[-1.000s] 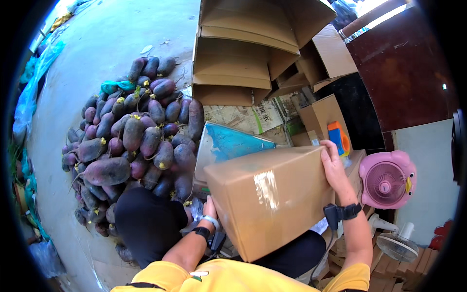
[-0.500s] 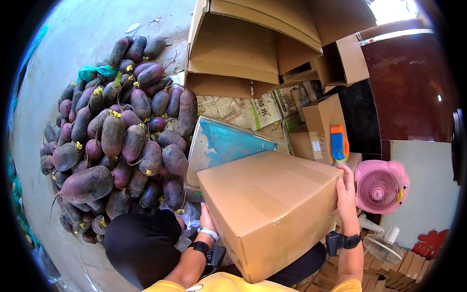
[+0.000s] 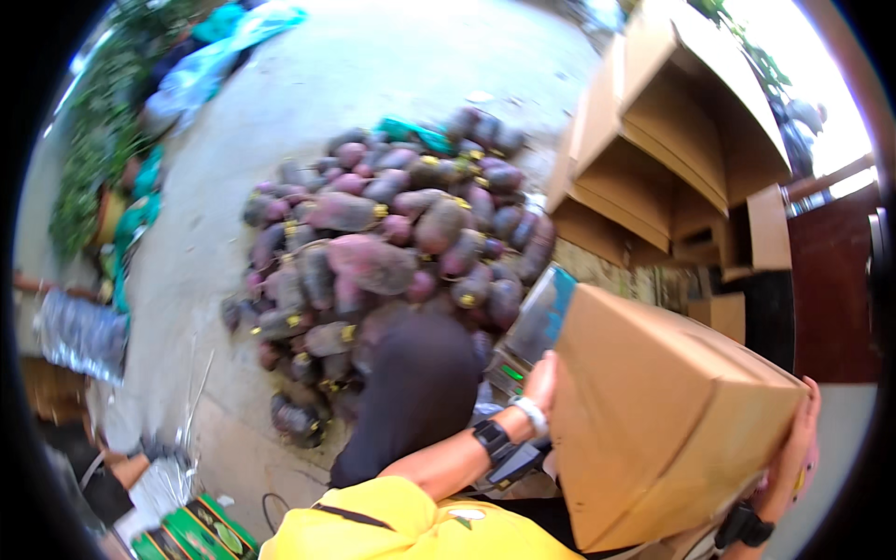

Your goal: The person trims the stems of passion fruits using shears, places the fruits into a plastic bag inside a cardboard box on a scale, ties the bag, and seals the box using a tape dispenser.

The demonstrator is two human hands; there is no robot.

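Plain brown cardboard box (image 3: 667, 425), tilted, clamped between left hand (image 3: 541, 383) and right hand (image 3: 793, 457), both spread flat on opposite sides.

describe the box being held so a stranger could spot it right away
Right of the purple fruit pile, below the stack of open cartons, is the box. It is plain brown cardboard, closed and tilted, gripped between the left hand and right hand; the stacked cartons gape open.
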